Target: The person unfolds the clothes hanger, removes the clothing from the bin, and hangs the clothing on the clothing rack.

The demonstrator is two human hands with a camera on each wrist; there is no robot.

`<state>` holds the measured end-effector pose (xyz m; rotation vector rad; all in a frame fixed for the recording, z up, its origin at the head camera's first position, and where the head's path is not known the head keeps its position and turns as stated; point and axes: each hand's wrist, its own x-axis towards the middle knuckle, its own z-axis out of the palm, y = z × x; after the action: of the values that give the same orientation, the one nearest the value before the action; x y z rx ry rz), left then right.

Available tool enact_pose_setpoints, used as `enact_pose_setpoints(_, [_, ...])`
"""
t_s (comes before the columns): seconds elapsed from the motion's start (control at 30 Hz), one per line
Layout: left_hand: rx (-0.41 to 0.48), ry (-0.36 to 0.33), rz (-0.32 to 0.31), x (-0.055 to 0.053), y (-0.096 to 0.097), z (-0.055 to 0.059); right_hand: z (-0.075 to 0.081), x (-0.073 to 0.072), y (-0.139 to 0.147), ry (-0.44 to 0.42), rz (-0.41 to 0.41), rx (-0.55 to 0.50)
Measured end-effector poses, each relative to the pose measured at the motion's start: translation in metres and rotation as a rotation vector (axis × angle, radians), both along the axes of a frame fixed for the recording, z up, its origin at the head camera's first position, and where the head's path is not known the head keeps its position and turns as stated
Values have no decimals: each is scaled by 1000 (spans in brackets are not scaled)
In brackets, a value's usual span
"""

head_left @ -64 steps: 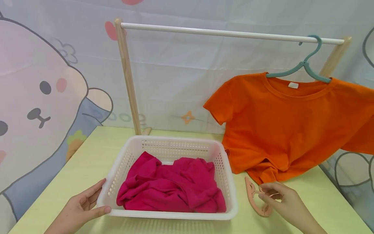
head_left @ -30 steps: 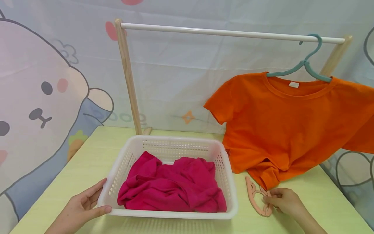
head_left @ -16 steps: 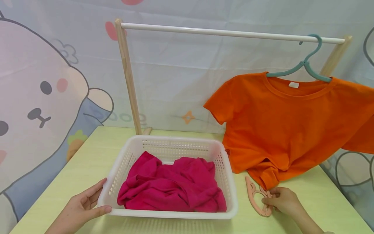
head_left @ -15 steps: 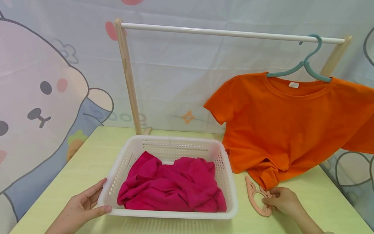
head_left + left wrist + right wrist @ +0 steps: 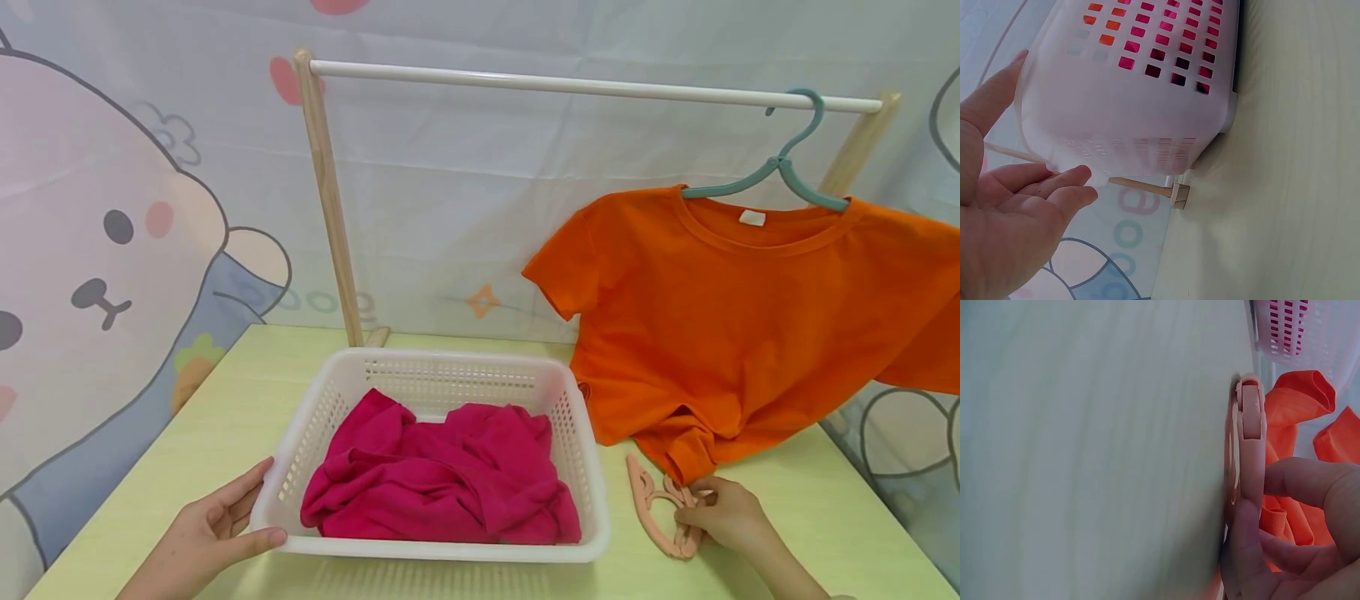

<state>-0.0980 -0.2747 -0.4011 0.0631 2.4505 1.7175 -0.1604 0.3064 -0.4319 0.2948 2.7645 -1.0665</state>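
A white plastic basket (image 5: 438, 549) stands on the table with a crumpled magenta garment (image 5: 442, 479) inside. At its near left corner my left hand (image 5: 198, 533) touches the rim with thumb and forefinger spread apart; the left wrist view shows the other fingers loosely bent beside the wall. Right of the basket, a folded peach-coloured clothes hanger (image 5: 651, 517) lies on the table. My right hand (image 5: 727, 512) pinches its right side between thumb and fingers, as the right wrist view of the hanger (image 5: 1252, 456) shows. The fingers hide part of the hanger.
An orange T-shirt (image 5: 750, 308) hangs from a teal hanger (image 5: 806, 179) on the rack's white rail (image 5: 562, 83). Its bunched hem rests on the table (image 5: 225, 400) just behind the peach hanger. A wooden post (image 5: 330, 200) rises behind the basket's left side.
Since the oldest frame, my right hand has shifted slightly and pinches the hanger's right side. In the last half second the hanger moved only slightly. My left hand and the basket stay put.
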Motion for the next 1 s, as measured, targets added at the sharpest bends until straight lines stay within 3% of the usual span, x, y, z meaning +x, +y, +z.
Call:
enact_pose_setpoints(0.23, [21,-2,7,0,-2,-3,-2,1,-1,-8,-19,-63])
enact_pose_setpoints(0.47, [45,9,2,0,-4,-6,-1,6,1,-13,-2,-257])
enact_pose_setpoints(0.63, [35,20,-1,0,-4,-6,6,9,1,-13,29,-338])
enact_pose_setpoints(1.0, [-92,72,-53,0,1,8,23,12,3,-33,145,-440])
